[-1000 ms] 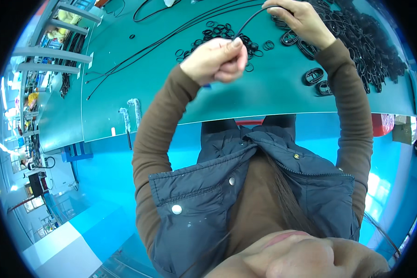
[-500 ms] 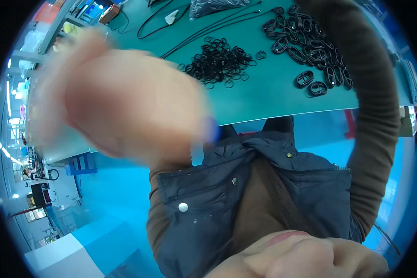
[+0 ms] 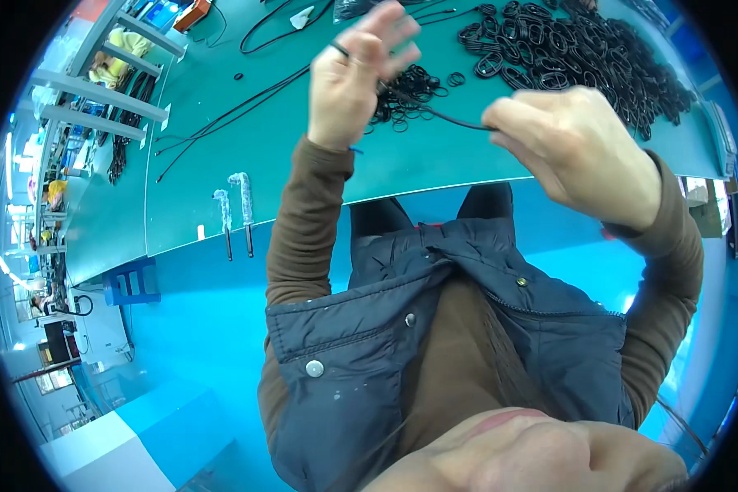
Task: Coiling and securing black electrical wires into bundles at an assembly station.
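Observation:
A black cable [image 3: 451, 120] stretches between my two hands above the green table. My right hand [image 3: 578, 148] is closed in a pinch on it, thumb and fingers together. At the other side, the cable runs to my left hand [image 3: 348, 86], which is raised with its fingers partly bent and slightly blurred. A short dark stretch shows by the left fingers, so the cable seems to pass around them; the rest is hidden behind that hand. Between and beyond the hands lies a pile of small black rings [image 3: 414, 88], partly covered by the left hand.
Many coiled black cables [image 3: 566, 49] are heaped at the far right of the green table [image 3: 197, 156]. Straight black cables [image 3: 246, 107] lie to the left. Two tools with wrapped handles [image 3: 244, 197] rest at the front edge, near a grey rack [image 3: 98, 86].
My left hand has moved from close to the camera out over the table. The right hand has come into view from the far side. The cable now spans both hands.

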Tool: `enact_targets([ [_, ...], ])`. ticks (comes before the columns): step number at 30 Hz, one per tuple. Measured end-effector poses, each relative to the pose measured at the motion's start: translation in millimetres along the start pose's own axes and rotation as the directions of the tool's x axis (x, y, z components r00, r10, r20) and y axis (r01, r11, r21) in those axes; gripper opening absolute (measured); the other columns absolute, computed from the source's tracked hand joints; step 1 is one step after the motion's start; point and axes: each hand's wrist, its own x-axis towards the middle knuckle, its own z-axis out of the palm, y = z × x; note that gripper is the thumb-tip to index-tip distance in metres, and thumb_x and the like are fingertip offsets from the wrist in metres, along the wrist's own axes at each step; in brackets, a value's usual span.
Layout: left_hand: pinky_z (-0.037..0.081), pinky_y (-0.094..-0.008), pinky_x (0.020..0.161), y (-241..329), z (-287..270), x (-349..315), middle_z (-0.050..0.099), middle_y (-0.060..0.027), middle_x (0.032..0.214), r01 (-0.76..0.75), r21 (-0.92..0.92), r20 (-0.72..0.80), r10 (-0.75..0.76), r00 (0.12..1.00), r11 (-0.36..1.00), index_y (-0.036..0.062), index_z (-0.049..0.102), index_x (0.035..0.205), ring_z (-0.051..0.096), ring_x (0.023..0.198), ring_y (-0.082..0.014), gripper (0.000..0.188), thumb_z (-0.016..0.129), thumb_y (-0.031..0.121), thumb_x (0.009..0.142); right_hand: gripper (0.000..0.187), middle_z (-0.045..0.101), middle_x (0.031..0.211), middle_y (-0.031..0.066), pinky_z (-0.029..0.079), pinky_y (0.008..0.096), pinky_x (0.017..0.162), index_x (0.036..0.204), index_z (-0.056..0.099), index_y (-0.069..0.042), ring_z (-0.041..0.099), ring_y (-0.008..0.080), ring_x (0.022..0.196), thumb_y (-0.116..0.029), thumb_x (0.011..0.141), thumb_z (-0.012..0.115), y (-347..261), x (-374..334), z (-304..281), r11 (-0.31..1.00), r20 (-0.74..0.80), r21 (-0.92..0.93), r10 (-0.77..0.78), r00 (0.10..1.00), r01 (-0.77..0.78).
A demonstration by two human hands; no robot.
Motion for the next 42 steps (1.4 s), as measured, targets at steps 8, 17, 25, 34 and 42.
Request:
enact_targets([
  [8,0.060,-0.0297,0.063,21,16,-58,0.060,-0.0308,0.114,0.595,-0.127,0.579,-0.428,0.694,0.793,-0.0098,0.031,0.139,0.070,0.078,-0.0335,0.078,0.034,0.055,0.096,0.005,0.055,0.067,0.0055,0.038,0.0273,0.048,0.082,0.062,-0.003,0.044,0.0159,0.050,-0.006,0.085,0.063,46,39,40,0.960,-0.205,0.274,-0.007,0.979,0.064],
  [17,0.059,-0.0401,0.080,36,-21,-36,0.049,-0.0270,0.132,0.324,-0.714,0.263,-0.191,0.946,0.620,-0.0039,0.037,0.139,0.060,0.107,-0.0394,0.055,0.037,0.036,0.101,0.014,0.058,0.064,0.0083,0.040,0.0334,0.048,0.087,0.059,-0.003,0.049,0.0240,0.048,-0.015,0.092,0.055,26,-19,129,0.758,0.088,0.598,0.261,0.961,-0.260],
  [25,0.056,-0.0405,0.087,-2,-26,-58,0.042,-0.0231,0.140,0.315,-0.094,0.108,-0.305,0.946,0.944,-0.0013,0.034,0.142,0.049,0.124,-0.0361,0.054,0.042,0.032,0.101,0.008,0.056,0.061,0.0096,0.039,0.0367,0.047,0.084,0.057,-0.004,0.049,0.0271,0.045,-0.011,0.085,0.060,3,-21,70,0.927,0.112,0.374,-0.013,0.994,-0.030],
  [34,0.057,-0.0408,0.084,27,0,-70,0.043,-0.0224,0.140,0.602,-0.013,0.511,-0.513,0.690,0.798,-0.0008,0.032,0.143,0.059,0.112,-0.0365,0.058,0.044,0.036,0.100,0.004,0.058,0.067,0.0049,0.037,0.0274,0.048,0.083,0.064,-0.002,0.046,0.0162,0.050,-0.006,0.083,0.065,60,42,84,0.828,-0.134,0.560,0.096,0.986,-0.005],
  [42,0.055,-0.0430,0.088,24,-38,-42,0.044,-0.0261,0.138,0.245,-0.652,0.090,-0.248,0.965,0.718,-0.0041,0.034,0.140,0.052,0.120,-0.0394,0.063,0.037,0.044,0.100,0.008,0.054,0.058,0.0091,0.039,0.0371,0.045,0.084,0.056,-0.006,0.050,0.0273,0.044,-0.012,0.089,0.058,9,-26,137,0.811,0.102,0.529,0.231,0.968,-0.249],
])
